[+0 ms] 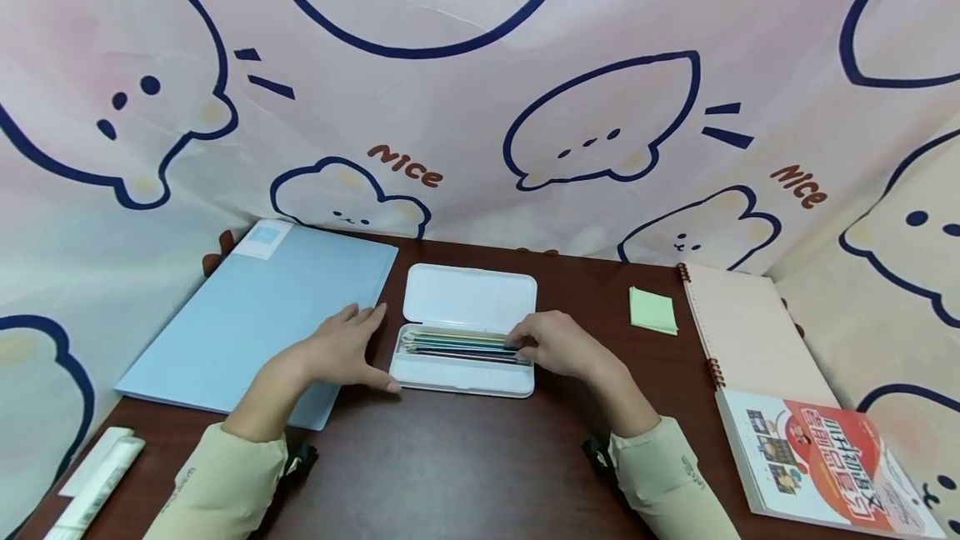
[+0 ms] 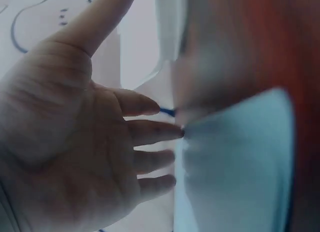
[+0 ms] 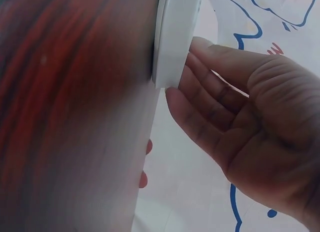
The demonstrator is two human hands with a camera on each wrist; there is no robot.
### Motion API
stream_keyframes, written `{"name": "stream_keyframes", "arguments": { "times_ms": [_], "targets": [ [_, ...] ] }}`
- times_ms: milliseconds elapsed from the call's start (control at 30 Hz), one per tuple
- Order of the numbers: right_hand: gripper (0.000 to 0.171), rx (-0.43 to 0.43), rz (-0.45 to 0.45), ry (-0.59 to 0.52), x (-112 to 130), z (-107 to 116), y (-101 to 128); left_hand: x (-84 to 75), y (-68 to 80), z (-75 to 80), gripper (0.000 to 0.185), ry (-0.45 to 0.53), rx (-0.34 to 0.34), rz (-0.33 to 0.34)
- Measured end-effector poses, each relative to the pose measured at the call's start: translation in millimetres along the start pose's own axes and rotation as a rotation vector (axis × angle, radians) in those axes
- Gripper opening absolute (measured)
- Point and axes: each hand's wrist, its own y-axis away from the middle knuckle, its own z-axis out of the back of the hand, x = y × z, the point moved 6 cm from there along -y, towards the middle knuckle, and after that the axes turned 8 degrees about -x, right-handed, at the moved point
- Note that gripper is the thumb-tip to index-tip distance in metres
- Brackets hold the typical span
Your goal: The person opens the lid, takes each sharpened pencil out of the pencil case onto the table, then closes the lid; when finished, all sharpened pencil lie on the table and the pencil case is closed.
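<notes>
A white pencil case (image 1: 461,380) lies with its lid (image 1: 470,294) folded back on the dark table. Several colored pencils (image 1: 457,346) lie side by side in it. My right hand (image 1: 561,344) reaches over the case's right end, index finger and thumb bent at the pencil ends. I cannot tell whether they pinch a pencil; the case wall (image 3: 172,41) hides the fingertips in the right wrist view. My left hand (image 1: 341,350) is spread, palm down, thumb tip at the case's lower left corner. Its other fingers lie over the edge of a blue folder (image 1: 247,323).
Right of the case lies a pad of green sticky notes (image 1: 652,310). Farther right are a spiral notebook (image 1: 757,332) and a red-and-white book (image 1: 832,457). White paper-like packets (image 1: 101,482) lie at the lower left. A printed cloth (image 1: 465,123) hangs behind the table.
</notes>
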Motion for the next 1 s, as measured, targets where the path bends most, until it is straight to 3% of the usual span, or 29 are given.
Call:
{"name": "stream_keyframes", "arguments": {
  "times_ms": [100,267,600,1000],
  "targets": [
    [0.019,0.013,0.023,0.006,1,-3,0,-5.3,-1.3,-6.5,0.118,-0.028,0.002,-0.033],
    [0.018,0.018,0.056,0.031,4,-5,-1,-11.2,-5.5,-11.3,0.106,0.017,-0.012,-0.076],
    [0.013,-0.016,0.118,0.131,9,-5,-3,-10.9,-10.8,-13.4,0.100,0.037,-0.064,-0.065],
    [0.010,-0.030,0.108,0.187,11,-8,0,-9.8,-5.0,-14.8,0.100,-0.032,-0.069,-0.001]
  ]
}}
